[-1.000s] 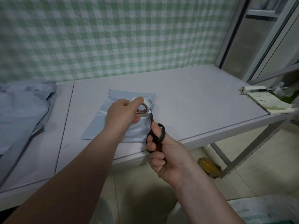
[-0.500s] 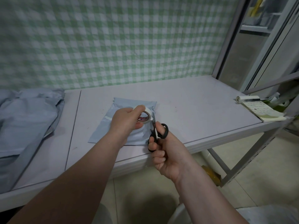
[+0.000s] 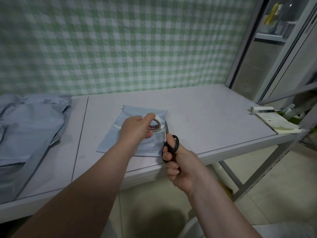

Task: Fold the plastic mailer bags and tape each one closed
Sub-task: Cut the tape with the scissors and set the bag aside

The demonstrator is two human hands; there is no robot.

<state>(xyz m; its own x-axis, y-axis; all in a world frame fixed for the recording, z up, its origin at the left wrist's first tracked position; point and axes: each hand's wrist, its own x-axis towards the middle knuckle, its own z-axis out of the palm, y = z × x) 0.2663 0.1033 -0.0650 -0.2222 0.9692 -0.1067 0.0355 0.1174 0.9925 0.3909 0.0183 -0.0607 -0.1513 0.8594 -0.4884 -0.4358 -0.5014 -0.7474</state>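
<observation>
Scissors (image 3: 177, 144) gripped in the right hand (image 3: 183, 167) reach the tape roll (image 3: 158, 124), which the left hand (image 3: 135, 129) clutches above the folded mailer (image 3: 109, 143). Cutting a strip, seemingly. Next, probably, one clean snip.

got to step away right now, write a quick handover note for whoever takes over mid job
Left grip holds the tape roll just over the folded mailer on the table.
Right grip holds the black scissors, blades pointing up beside the roll, where a short white strip seems to hang.
Done: this mailer is folded, and a bit of white tape shows on its left side.
Left: cut the strip, press it down, then fold and tape the pile of mailers at the left.
</observation>
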